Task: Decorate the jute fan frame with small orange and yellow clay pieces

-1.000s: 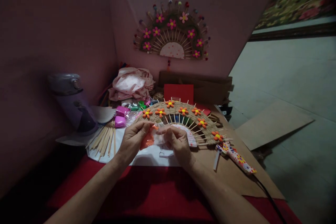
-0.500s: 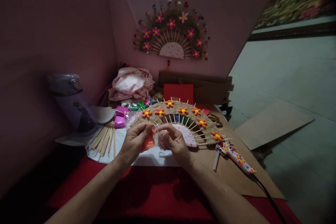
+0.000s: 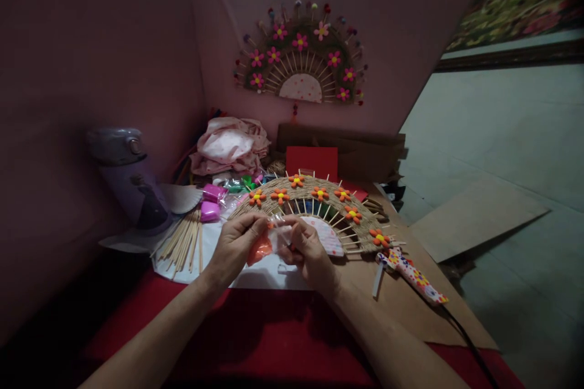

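Note:
Between my hands is a small clear plastic bag with an orange lump, likely modelling clay [image 3: 260, 249], in it. My left hand [image 3: 236, 246] pinches the bag at its orange side. With fingers closed, my right hand [image 3: 308, 249] grips the clear plastic on the other side. Just behind the hands lies a half-round fan [image 3: 310, 191] of woven twine and thin sticks, set with orange flowers with yellow centres. Its patterned white half-disc [image 3: 325, 234] is partly covered by my right hand.
A purple bottle [image 3: 132, 182] stands at left, beside wooden sticks [image 3: 185, 243] and pink clay packs [image 3: 210, 211]. Bundled cloth [image 3: 230, 146] sits behind. At right lies a glue gun [image 3: 417, 276] with a flowered cover and cord. Another fan [image 3: 298, 61] hangs on the pink board.
My right hand's fingers have curled in closer on the clear plastic. The left hand keeps its pinch on the bag. The whole view has shifted slightly.

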Action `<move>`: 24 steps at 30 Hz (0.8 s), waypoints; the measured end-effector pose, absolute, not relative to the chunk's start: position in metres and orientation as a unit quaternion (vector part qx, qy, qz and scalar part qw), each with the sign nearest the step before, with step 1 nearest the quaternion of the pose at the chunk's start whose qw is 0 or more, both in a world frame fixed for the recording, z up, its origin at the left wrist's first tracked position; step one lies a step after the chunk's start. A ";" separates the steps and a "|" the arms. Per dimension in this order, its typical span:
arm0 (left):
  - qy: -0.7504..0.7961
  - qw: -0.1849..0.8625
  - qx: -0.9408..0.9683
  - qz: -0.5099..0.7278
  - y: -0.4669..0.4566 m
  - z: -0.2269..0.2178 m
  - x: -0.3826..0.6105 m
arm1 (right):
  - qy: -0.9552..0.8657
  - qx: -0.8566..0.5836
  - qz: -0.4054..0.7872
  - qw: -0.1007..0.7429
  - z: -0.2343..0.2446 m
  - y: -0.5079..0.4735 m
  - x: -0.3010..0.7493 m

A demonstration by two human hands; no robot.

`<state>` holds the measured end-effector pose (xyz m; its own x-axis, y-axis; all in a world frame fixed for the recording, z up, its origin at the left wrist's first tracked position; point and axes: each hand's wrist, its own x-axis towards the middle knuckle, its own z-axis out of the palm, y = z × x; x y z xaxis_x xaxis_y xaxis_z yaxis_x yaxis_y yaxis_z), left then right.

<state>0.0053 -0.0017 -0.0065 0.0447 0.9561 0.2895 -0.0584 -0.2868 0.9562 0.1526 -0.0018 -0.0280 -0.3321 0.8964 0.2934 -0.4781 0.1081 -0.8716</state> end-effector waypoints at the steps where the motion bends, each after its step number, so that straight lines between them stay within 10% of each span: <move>1: 0.396 0.447 0.570 0.565 -0.002 -0.007 0.005 | -0.512 -0.204 0.636 0.540 -0.028 -0.002 0.153; 24: 0.404 0.449 0.535 0.591 -0.003 0.000 0.007 | -0.494 -0.238 0.604 0.579 -0.033 0.003 0.155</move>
